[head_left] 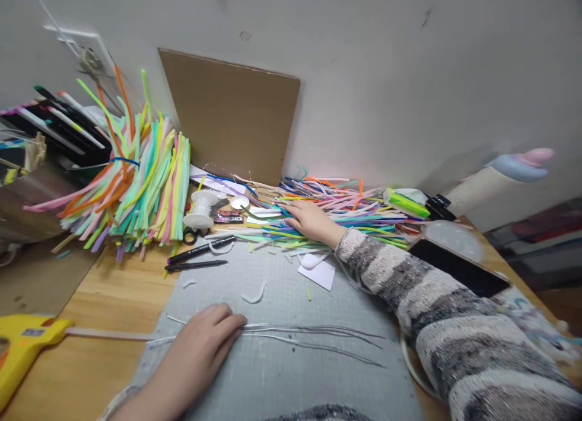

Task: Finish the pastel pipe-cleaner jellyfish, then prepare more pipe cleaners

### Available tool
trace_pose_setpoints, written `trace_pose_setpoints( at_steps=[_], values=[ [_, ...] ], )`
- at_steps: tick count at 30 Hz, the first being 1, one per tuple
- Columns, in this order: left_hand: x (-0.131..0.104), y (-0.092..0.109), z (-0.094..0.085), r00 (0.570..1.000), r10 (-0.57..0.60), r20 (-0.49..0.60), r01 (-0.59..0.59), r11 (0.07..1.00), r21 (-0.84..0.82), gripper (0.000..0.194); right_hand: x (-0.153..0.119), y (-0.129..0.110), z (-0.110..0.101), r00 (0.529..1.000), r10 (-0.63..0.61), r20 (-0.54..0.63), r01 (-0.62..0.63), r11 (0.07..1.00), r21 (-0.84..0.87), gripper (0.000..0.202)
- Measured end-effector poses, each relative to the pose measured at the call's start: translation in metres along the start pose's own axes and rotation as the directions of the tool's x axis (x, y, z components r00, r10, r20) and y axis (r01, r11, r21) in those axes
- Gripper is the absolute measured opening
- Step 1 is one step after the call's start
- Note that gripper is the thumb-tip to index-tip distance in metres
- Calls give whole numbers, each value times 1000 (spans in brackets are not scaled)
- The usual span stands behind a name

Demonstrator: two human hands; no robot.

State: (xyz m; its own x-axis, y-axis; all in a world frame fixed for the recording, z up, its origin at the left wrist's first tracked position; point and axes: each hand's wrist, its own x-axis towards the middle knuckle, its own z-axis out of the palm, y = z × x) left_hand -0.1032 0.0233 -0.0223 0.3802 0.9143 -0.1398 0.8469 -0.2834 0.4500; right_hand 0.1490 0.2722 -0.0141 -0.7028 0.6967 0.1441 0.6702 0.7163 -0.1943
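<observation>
My left hand (207, 342) rests low over the grey cutting mat (345, 384), its fingers curled together on several thin wires (318, 329). The wires run out to both sides beneath it, white on the left and greyer on the right. What the fingertips do underneath is hidden. Farther back, my right hand (313, 222) reaches into a pile of colourful pipe cleaners (359, 212), fingers stretched out and slightly apart on top of the strands. Near it lies a small white paper (317, 272). Short white fuzzy pieces (255, 292) are scattered on the mat.
At left stand a thick bundle of pipe cleaners (152, 184) and a yellow glue gun (27, 348). Black pens (200, 250) and a white spool (200, 210) lie near the mat's back edge. A phone (459, 266) sits beyond my right sleeve. A brown board (231, 114) leans against the wall.
</observation>
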Motion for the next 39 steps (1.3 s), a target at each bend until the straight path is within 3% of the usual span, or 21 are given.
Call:
trace_pose_setpoints(
  at_steps=[4, 8, 13, 20, 25, 31, 35, 39],
  values=[
    [-1, -1, 1, 1000, 10, -13, -10, 1000, 8, 27, -4, -3, 4, 999, 17, -35, -17, 1000, 1, 36],
    [0, 0, 0, 1000, 11, -15, -11, 1000, 10, 27, 2, 3, 6, 989, 115, -88, -112, 993, 38, 36],
    [1, 1, 0, 1000, 13, -22, -12, 1000, 14, 27, 16, 24, 4, 911, 353, -214, -347, 936, 64, 44],
    [0, 1, 0, 999, 15, -31, -15, 1000, 21, 27, 25, 52, -2, 851, 512, -113, -514, 858, 15, 34],
    [-1, 2, -1, 997, 37, -70, -36, 999, 11, 25, 25, 69, -8, 844, 516, -146, -522, 853, -3, 35],
    [1, 2, -1, 997, 41, -70, -40, 999, 11, 26, 16, 78, -22, 907, 368, -203, -381, 924, -29, 51],
    [0, 1, 0, 998, 37, -58, -36, 999, 21, 26, 11, 85, -25, 930, 352, -105, -361, 928, -86, 27],
    [0, -1, 2, 997, 38, -62, -37, 999, 23, 25, 10, 92, -25, 892, 453, -14, -450, 882, -141, 18]
  ],
)
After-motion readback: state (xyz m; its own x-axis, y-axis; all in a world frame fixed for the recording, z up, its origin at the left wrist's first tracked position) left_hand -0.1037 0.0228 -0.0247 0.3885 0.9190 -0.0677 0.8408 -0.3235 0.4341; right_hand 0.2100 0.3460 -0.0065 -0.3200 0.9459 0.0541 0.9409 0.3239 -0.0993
